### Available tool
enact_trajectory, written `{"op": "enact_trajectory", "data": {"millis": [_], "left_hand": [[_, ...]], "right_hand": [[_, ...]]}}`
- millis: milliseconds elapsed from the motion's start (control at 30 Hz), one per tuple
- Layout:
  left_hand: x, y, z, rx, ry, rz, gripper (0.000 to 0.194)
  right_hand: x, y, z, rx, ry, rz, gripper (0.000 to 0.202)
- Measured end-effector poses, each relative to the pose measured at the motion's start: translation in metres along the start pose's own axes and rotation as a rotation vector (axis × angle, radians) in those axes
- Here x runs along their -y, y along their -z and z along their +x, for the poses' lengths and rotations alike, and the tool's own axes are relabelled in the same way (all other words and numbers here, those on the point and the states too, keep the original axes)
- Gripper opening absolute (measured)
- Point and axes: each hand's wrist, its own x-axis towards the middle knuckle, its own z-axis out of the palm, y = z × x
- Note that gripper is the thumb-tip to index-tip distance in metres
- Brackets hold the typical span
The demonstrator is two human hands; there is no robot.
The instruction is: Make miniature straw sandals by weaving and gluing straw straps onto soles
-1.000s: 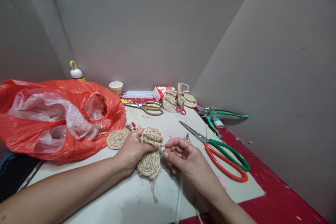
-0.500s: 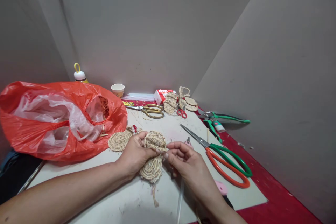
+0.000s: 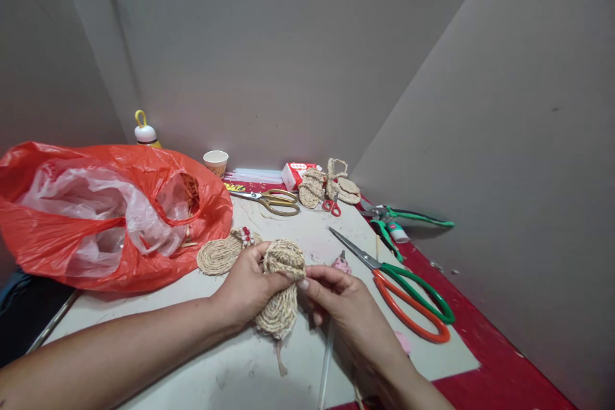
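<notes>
A small woven straw slipper (image 3: 278,311) is held up over the white board, its braided strap crossing the upper half. My left hand (image 3: 247,285) grips it from the left, thumb pressed on the strap. From the other side, my right hand (image 3: 339,298) pinches the strap's right end between thumb and forefinger; any strand in that pinch is too small to make out. A loose end hangs below the slipper. Just behind my left hand lies another straw sole (image 3: 218,255) with a cluster of red and white beads (image 3: 247,237).
At left bulges a red plastic bag (image 3: 144,275). Large scissors (image 3: 408,288) with green and orange handles lie right of my hands, near a pink-bodied glue gun (image 3: 342,262). Farther back are gold-handled scissors (image 3: 278,204), a paper cup (image 3: 216,163), straw slippers (image 3: 312,188) and green pruners (image 3: 418,216).
The right fingers have closed in slightly on the strap's edge, with the thumb now nearer the slipper. My left hand keeps its hold. The view has shifted slightly.
</notes>
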Motion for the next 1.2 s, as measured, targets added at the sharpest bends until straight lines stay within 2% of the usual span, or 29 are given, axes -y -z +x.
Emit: {"op": "enact_trajectory", "data": {"millis": [300, 500, 833, 1200], "left_hand": [[-0.008, -0.008, -0.008, 0.018, -0.010, 0.026, 0.024], [-0.013, -0.009, -0.009, 0.022, -0.009, -0.002, 0.030], [-0.009, -0.006, -0.010, 0.090, -0.064, 0.085, 0.022], [-0.015, -0.012, -0.017, 0.145, -0.007, 0.003, 0.039]], "right_hand": [[0.004, 0.000, -0.005, 0.017, 0.017, 0.066, 0.027], [0.009, -0.001, -0.008, 0.063, 0.042, 0.080, 0.030], [0.004, 0.001, -0.005, 0.003, 0.081, 0.065, 0.027], [0.011, -0.001, -0.007, -0.018, 0.100, 0.094, 0.031]]}}
